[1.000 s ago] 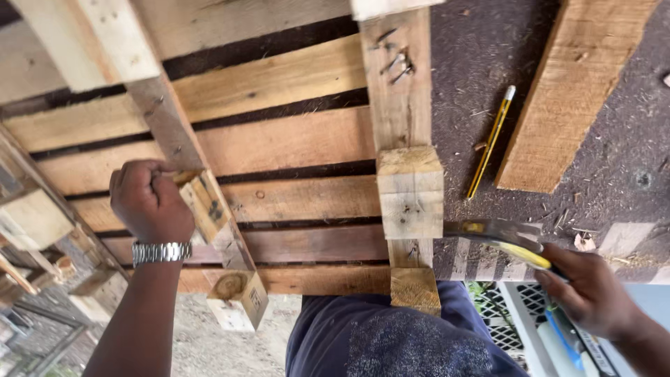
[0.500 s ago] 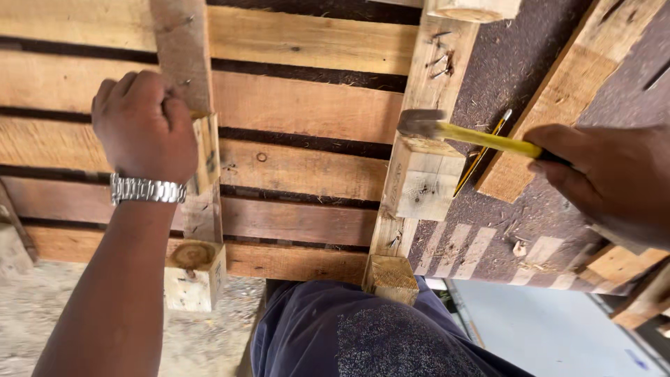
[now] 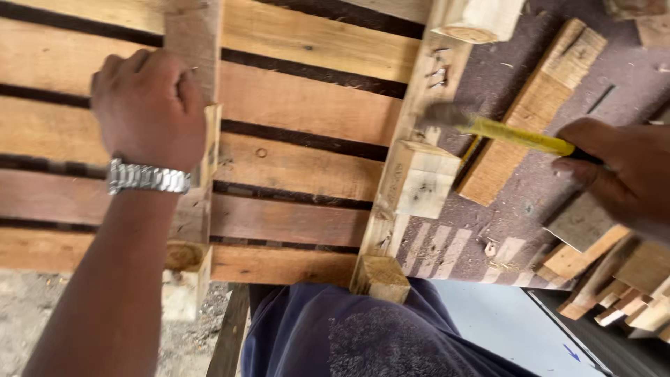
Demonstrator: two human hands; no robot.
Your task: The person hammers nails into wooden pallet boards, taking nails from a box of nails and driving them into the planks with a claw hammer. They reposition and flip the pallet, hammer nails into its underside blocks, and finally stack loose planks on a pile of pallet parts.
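Left hand (image 3: pixel 150 108): upper left of the frame, fingers curled shut around the narrow upright runner board (image 3: pixel 194 49) of the wooden pallet (image 3: pixel 300 105). The board passes under the knuckles and shows again below the hand. A metal link wristwatch (image 3: pixel 148 177) sits on the wrist just below.

Right hand (image 3: pixel 618 171): right edge of the frame, middle height, fingers wrapped closed on the dark grip end of a yellow-handled hammer (image 3: pixel 516 132). The handle runs from the fingers toward the upper left; its head, blurred, sits over the middle runner of the pallet, near the small cluster of nails (image 3: pixel 436 70) sticking out of that runner. Whether the head touches the wood cannot be told.

Pallet: pale and reddish slats run across the frame with dark gaps between them. A square wooden block (image 3: pixel 422 178) is fixed on the middle runner just below the hammer head; a second block (image 3: pixel 380 279) is at the lower end of the same runner, and a third (image 3: pixel 185 279) is at the lower end of the left runner.

Surface: a dark brownish mat (image 3: pixel 520 209) right of the pallet, with a loose plank (image 3: pixel 534 112) lying slantwise on it under the hammer handle. Offcuts of wood (image 3: pixel 621 279) are piled at lower right.

Other: the person's dark blue clothing (image 3: pixel 370 335) fills the lower middle; grey gritty ground (image 3: pixel 28 314) is at lower left.
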